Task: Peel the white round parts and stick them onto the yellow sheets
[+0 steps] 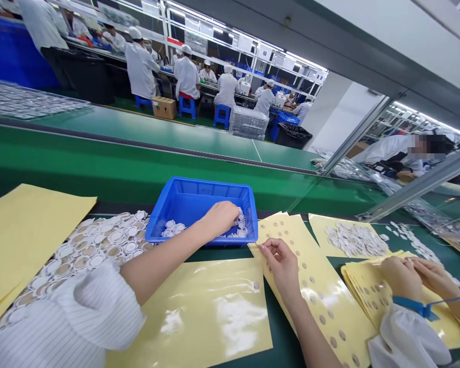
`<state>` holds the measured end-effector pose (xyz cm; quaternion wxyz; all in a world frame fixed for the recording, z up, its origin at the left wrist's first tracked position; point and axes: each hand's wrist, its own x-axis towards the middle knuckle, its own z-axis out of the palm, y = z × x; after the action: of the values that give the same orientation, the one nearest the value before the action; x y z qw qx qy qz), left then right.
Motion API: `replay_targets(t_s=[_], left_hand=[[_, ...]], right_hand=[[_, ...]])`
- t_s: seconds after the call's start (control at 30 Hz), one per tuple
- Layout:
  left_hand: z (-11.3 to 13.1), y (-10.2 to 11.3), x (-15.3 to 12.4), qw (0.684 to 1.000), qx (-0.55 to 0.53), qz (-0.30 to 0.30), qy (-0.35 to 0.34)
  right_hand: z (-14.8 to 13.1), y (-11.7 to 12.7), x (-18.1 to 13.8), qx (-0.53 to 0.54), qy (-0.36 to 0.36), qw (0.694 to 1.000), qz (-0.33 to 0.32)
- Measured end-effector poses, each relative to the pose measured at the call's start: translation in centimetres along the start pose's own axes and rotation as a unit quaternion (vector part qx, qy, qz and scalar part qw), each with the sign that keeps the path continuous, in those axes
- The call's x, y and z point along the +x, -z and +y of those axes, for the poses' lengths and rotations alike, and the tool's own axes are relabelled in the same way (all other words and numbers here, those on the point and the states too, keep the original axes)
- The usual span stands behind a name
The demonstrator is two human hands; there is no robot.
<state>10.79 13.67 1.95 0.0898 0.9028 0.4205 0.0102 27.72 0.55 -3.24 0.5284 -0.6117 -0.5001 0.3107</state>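
My left hand (220,219) reaches into a blue plastic bin (200,184), its fingers bent down at the right side among small white round pieces (240,225). Its fingertips are mostly hidden. My right hand (281,260) is closed in a pinch just right of the bin, above yellow sheets (318,286) dotted with grey round spots. Whatever sits between its thumb and forefinger is too small to name. Below the bin lies a glossy yellow sheet (199,306) with one round spot (256,285) near its upper right corner.
Many white-rimmed discs (99,240) are heaped at left beside yellow sheets (38,220). At right, a co-worker's hands (406,273), one with a blue wristband, work over spotted yellow sheets. White pieces (354,239) lie beyond them. A metal post (417,191) slants across the right.
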Motion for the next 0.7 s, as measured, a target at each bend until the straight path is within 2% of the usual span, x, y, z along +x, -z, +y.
replay_targets(t_s=[0.2, 0.4, 0.57, 0.7], left_hand=[[0.4, -0.1, 0.1, 0.999, 0.023, 0.033, -0.034], [-0.5, -1.8, 1.8, 0.994, -0.006, 0.088, -0.069], [-1.0, -2.5, 2.1, 0.985, -0.045, 0.160, -0.039], [-1.4, -1.2, 1.0, 0.977, -0.091, 0.195, -0.012]], right_hand=[[-0.2, -0.6, 0.1, 0.023, 0.011, 1.000, 0.011], [-0.3, -0.9, 0.6, 0.044, 0.014, 0.999, 0.017], [-0.7, -0.8, 0.8, 0.057, 0.016, 0.998, 0.028], [-1.2, -0.7, 0.8, 0.081, 0.010, 0.995, 0.054]])
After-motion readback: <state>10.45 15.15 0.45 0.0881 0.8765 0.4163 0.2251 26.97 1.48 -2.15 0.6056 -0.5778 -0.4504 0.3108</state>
